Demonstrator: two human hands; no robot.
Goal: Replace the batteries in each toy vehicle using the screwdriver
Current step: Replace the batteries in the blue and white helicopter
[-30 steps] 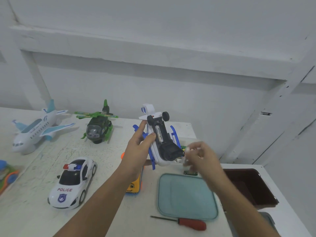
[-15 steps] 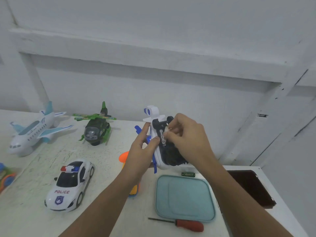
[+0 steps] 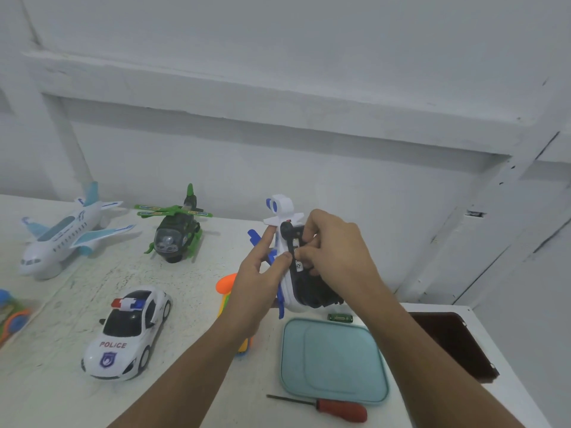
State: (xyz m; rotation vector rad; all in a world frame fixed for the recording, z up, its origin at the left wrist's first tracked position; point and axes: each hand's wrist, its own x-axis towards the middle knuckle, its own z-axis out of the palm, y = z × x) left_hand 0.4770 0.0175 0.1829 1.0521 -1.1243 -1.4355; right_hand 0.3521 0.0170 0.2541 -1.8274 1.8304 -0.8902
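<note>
Background: white painted wall behind a scratched white tabletop point(image 3: 46, 381).
Left grip: the left grip point(image 3: 259, 282) holds the white and blue plastic toy helicopter point(image 3: 280, 208) by its side, above the tabletop, belly turned toward the right grip.
Right grip: the right grip point(image 3: 336, 251) is closed, its fingers curled onto the black belly of this helicopter.
Under the right grip: small green battery point(image 3: 340, 318), teal square plastic lid point(image 3: 333, 359), red-handled screwdriver point(image 3: 340, 410), all lying on the tabletop.
Left of the left grip: white police toy car point(image 3: 126, 332), green toy helicopter point(image 3: 174, 233), white toy airplane point(image 3: 61, 236).
</note>
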